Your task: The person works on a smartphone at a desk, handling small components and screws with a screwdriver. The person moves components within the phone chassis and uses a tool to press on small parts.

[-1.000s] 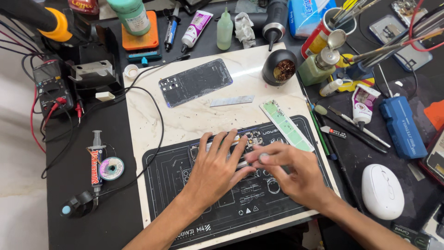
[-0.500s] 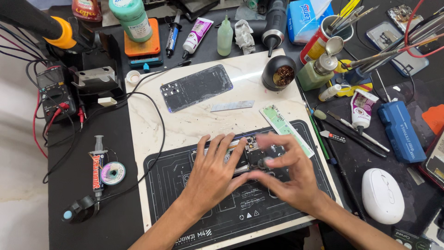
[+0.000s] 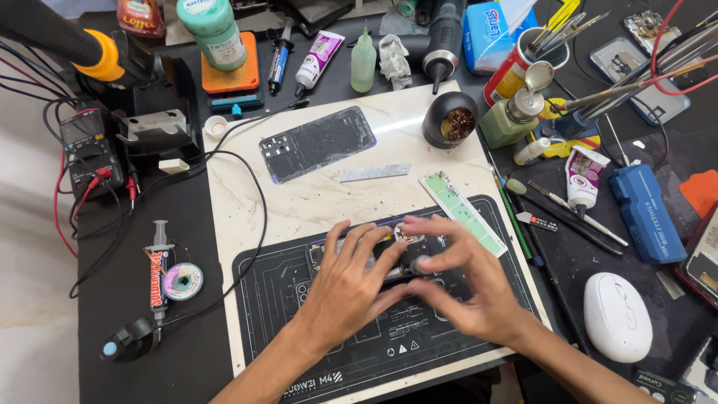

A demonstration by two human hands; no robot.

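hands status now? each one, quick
Left hand: open, fingers spread flat, pressing on the opened phone on the black work mat.
Right hand: fingers half curled at the phone's right end; grip cannot be told.

This was a phone repair workbench. A multimeter (image 3: 91,146), solder wire (image 3: 182,280), glue tubes (image 3: 318,58) and a repair mat (image 3: 277,299) crowded it.

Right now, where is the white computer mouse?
In the head view, the white mouse sits on the dark bench at lower right, just beyond the right hand, below the blue case.
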